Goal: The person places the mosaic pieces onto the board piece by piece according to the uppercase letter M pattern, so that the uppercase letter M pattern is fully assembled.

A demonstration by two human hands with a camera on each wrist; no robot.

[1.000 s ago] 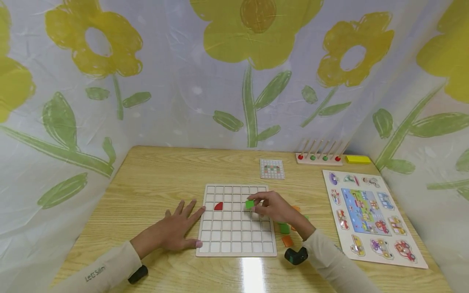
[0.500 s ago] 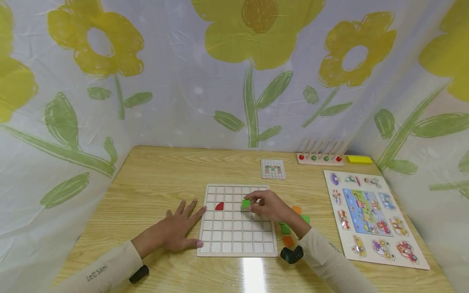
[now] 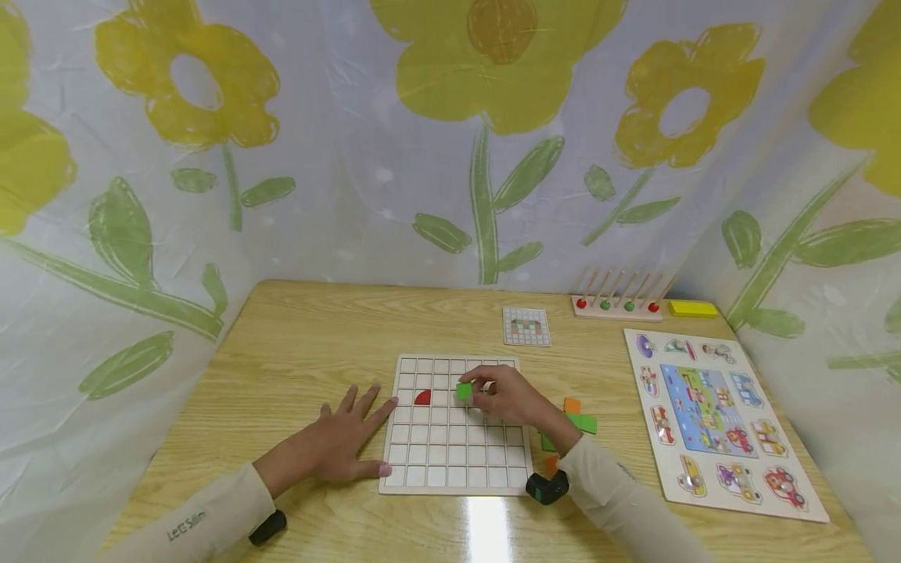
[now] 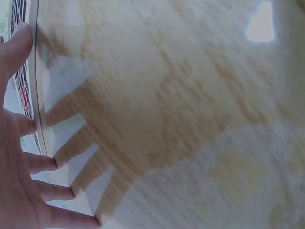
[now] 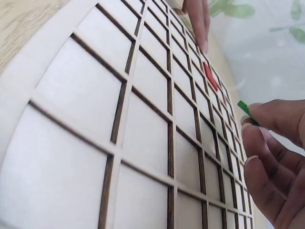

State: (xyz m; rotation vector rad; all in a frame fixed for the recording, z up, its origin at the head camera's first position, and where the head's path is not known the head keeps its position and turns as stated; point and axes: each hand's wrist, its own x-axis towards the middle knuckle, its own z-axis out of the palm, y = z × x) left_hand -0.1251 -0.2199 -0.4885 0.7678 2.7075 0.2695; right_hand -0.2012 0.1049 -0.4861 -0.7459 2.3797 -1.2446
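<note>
A white wooden grid board (image 3: 446,474) lies on the table in the head view. One red quarter-circle tile (image 3: 423,398) sits in a cell toward its upper left. My right hand (image 3: 508,396) pinches a green square tile (image 3: 463,391) between thumb and fingertips, above the upper middle of the board. In the right wrist view the same green tile (image 5: 248,111) shows edge-on, raised over the cells. My left hand (image 3: 345,439) lies spread at the board's left edge, thumb and index fingertip touching it; the left wrist view shows its straight fingers on the glossy table.
Right of the board lie loose tiles, among them an orange tile (image 3: 572,405) and a green tile (image 3: 586,423), partly behind the right forearm. Farther back are a pattern card (image 3: 526,327), a peg stand (image 3: 617,310) and a yellow block (image 3: 693,310). A picture puzzle board (image 3: 725,422) lies far right.
My right hand has moved left across the board with the green tile, bringing it closer to the red tile. My left hand has stayed in place at the board's edge.
</note>
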